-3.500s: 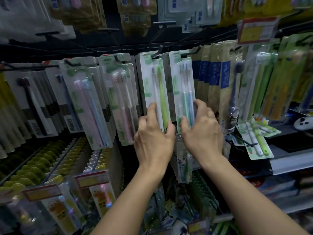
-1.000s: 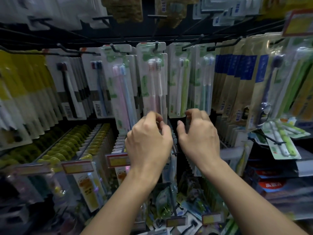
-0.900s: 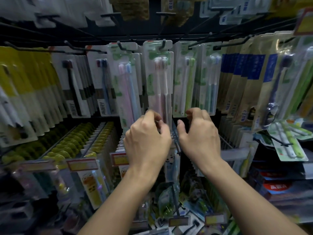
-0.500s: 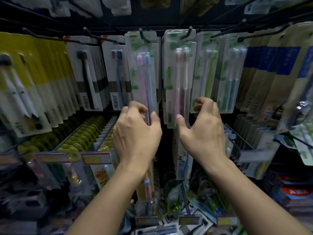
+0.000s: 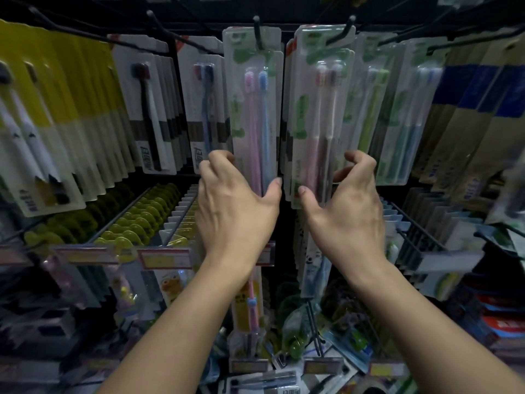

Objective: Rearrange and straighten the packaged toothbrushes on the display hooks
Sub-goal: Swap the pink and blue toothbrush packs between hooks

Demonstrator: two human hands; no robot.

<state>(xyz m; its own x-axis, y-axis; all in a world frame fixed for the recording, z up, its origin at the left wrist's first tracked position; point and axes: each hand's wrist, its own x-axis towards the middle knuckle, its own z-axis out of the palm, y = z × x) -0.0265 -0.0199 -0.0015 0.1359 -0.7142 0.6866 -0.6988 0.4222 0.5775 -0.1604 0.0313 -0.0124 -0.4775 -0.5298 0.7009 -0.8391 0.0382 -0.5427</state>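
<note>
A: Left hand (image 5: 233, 206), what's it doing?

B: Grasping the lower end of the pink-and-blue toothbrush pack (image 5: 254, 109). Thumb on the pack's right edge, fingers (image 5: 218, 159) curled round its left edge. That pack hangs upright on a black hook (image 5: 259, 32) at 12 o'clock in the frame.

A: Right hand (image 5: 346, 211)?

B: Grasping the lower end of the neighbouring pack, the pink-and-brown toothbrush pack (image 5: 321, 123). Thumb on the front near its left edge, fingers curled round the right edge. It hangs on its own hook (image 5: 341, 31), just beside the first pack at that pack's 3 o'clock, a narrow dark gap between them (more packs of the same kind stacked behind each).

A: Neighbours?

B: At 3 o'clock of the right-hand pack: a green toothbrush pack (image 5: 369, 109), then a teal-and-blue pack (image 5: 412, 123), then tan-and-blue packs (image 5: 477, 123). At 9 o'clock of the left-hand pack: a blue brush pack (image 5: 204, 109), a black-and-white brush pack (image 5: 147, 109), then yellow-topped packs (image 5: 56, 109).

A: Below?

B: At 6 o'clock a lower row of hooks with price tags (image 5: 163, 258) and children's brush packs (image 5: 315, 265), blurred. Print unreadable.
</note>
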